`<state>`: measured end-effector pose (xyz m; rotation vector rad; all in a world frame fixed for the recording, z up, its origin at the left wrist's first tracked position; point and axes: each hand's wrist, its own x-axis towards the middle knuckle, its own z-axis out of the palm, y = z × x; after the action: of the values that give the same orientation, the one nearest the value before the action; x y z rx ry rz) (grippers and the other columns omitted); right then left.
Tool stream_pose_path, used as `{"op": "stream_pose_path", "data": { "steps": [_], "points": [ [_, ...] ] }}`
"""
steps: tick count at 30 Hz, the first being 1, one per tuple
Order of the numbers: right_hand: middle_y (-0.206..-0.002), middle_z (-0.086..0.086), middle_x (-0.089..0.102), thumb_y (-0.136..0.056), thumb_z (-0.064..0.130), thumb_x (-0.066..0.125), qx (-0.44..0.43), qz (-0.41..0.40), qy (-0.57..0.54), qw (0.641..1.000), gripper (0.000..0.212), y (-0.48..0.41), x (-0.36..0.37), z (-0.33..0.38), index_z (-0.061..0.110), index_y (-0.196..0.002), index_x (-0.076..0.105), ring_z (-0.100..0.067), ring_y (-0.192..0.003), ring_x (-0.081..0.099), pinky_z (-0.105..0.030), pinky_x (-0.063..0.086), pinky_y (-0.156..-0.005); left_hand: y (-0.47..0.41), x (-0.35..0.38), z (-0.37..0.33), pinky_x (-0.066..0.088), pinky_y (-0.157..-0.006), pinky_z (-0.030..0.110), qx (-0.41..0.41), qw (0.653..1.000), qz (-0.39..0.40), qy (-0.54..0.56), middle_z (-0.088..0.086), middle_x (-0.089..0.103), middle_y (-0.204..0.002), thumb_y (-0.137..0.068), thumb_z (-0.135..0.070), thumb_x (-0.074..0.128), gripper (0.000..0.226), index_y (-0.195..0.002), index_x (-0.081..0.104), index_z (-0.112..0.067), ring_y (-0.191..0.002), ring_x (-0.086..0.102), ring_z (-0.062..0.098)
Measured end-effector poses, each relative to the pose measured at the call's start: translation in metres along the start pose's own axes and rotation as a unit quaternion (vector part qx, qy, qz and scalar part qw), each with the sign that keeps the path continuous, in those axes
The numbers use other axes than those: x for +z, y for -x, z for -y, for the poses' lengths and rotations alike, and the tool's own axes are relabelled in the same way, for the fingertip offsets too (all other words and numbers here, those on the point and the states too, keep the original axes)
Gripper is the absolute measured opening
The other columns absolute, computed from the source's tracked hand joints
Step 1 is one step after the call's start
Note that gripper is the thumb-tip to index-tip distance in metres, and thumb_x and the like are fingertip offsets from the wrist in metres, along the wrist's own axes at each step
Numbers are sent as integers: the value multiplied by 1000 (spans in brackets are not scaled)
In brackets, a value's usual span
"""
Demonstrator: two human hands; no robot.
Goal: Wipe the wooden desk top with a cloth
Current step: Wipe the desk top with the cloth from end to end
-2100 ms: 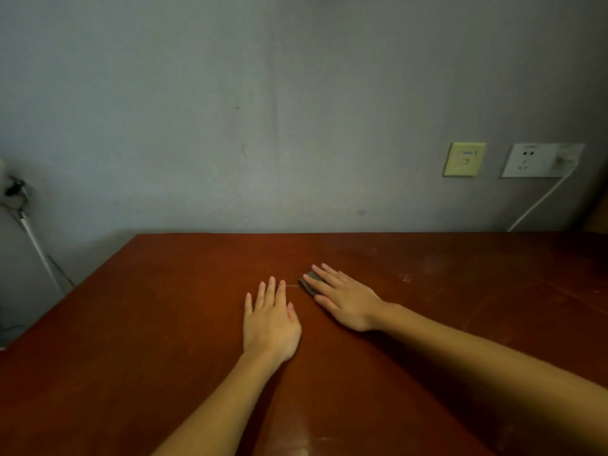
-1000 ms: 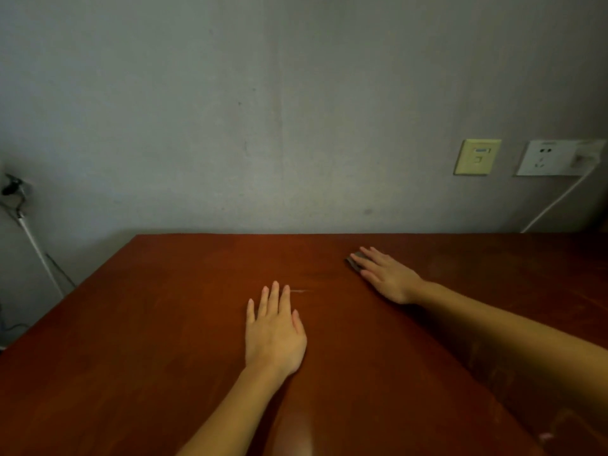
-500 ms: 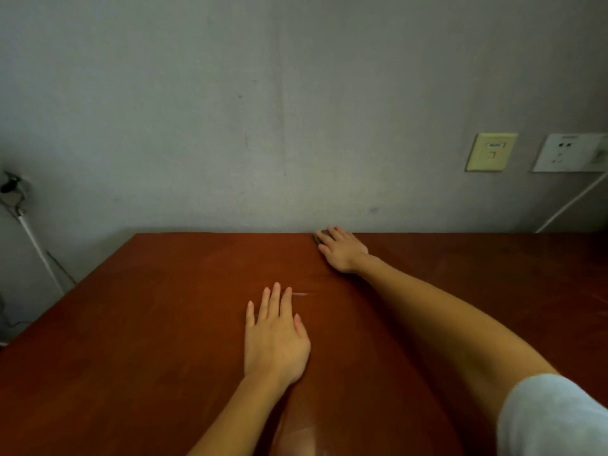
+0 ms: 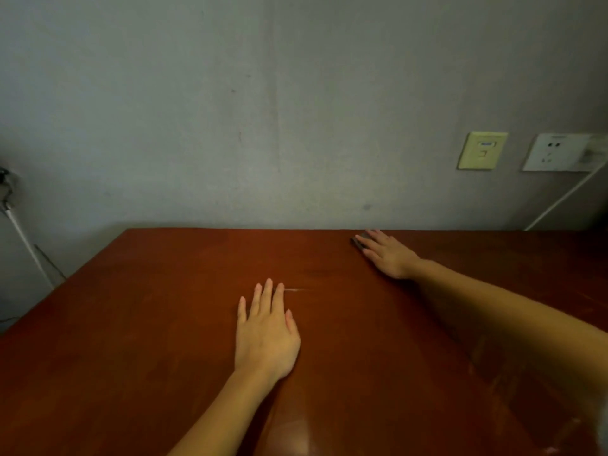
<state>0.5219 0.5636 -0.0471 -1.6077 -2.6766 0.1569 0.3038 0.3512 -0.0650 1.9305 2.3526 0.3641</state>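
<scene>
Right hand (image 4: 390, 256) pressing a small dark grey cloth (image 4: 359, 241) at the far edge of the reddish-brown wooden desk top (image 4: 131, 324), just beside the grey wall (image 4: 263, 110).

Cloth is mostly hiding under the straight, flat fingers, only its dark left edge showing; texture hard to make out. Left hand (image 4: 266, 334) is lying flat mid-desk, fingers straight and close together, thumb out, gripping nothing. Blurred pale patch cutting off at the bottom right corner. Yellowish wall plate (image 4: 482, 150) is carrying a small blue label, too blurred to read; white power socket (image 4: 556, 152) is running out of frame, white cable (image 4: 559, 202) hanging from it.
</scene>
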Motion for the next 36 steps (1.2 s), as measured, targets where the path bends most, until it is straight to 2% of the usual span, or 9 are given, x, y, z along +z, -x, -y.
{"op": "stream_pose_path", "data": {
  "steps": [3, 6, 14, 18, 23, 29, 31, 34, 36],
  "points": [
    [-161, -7, 1, -104, 42, 15, 49, -6, -2, 999, 53, -37, 0, 8, 24, -153, 10, -23, -148, 0, -38, 2, -119, -1, 1, 0, -4, -121, 39, 0, 1000, -11, 2, -2, -9, -160, -102, -37, 14, 55, -153, -1, -22, -146, -12, 13],
    [-161, -8, 2, -103, 44, 15, 62, -12, -5, 998, 55, -63, 3, 36, 22, -153, 12, -26, -148, 0, -40, 3, -119, -2, 2, 0, -5, -121, 38, -2, 1000, -16, 3, -3, -8, -160, -102, -36, 14, 55, -154, 0, -22, -147, -11, 12],
    [-161, -4, -1, -103, 44, 18, -94, 11, -1, 995, 53, -23, 15, 118, 28, -153, 10, -19, -148, -6, -36, -2, -118, -1, 0, -1, -4, -120, 37, 0, 1000, -5, 8, -4, -5, -161, -103, -37, 15, 54, -154, 3, -23, -147, -8, 11],
    [-161, -2, -4, -103, 43, 18, -157, 26, 1, 987, 52, 34, 11, 115, 30, -152, 7, -17, -147, -9, -33, -4, -117, 0, -1, 0, -3, -120, 36, 0, 1000, -2, 2, -4, -3, -161, -103, -38, 14, 54, -154, 4, -24, -147, -6, 11],
    [-160, 2, -8, -102, 47, 18, -181, 35, 6, 983, 54, 81, 10, 96, 33, -152, 4, -14, -147, -11, -30, -6, -116, 0, -5, -2, -2, -120, 35, -5, 1000, 5, -2, -3, -3, -161, -103, -37, 15, 54, -154, 3, -24, -147, -5, 12],
    [-160, 4, -9, -98, 56, 17, -116, 22, 7, 993, 61, 106, 9, 47, 34, -152, 2, -12, -146, -12, -28, -8, -115, -9, -8, -17, 2, -121, 42, -25, 1000, 12, -7, 3, 2, -161, -102, -33, 28, 57, -153, 10, -18, -148, 0, 18],
    [-160, 4, -9, -86, 69, 5, -82, 22, 4, 996, 75, 111, 6, 26, 34, -152, 1, -11, -146, -12, -28, -8, -115, -19, -5, -34, 2, -120, 44, -6, 1000, 16, 12, 4, 3, -161, -102, -34, 30, 56, -153, 12, -18, -148, 0, 18],
    [-160, 4, -8, -63, 80, -17, -31, 13, -5, 999, 101, 111, 3, -8, 35, -152, 0, -12, -146, -11, -31, -6, -115, -36, 6, -64, -5, -119, 48, 49, 998, 40, 6, 1, -5, -161, -102, -42, 21, 57, -153, 4, -24, -147, -8, 17],
    [-160, 3, -7, -77, 75, -8, 10, 2, -1, 1000, 86, 101, 4, -28, 34, -152, 2, -13, -147, -10, -33, -5, -117, -46, 14, -71, -7, -118, 49, 61, 997, 43, -10, 0, -10, -160, -101, -47, 16, 58, -153, -1, -28, -146, -12, 17]
  ]
}}
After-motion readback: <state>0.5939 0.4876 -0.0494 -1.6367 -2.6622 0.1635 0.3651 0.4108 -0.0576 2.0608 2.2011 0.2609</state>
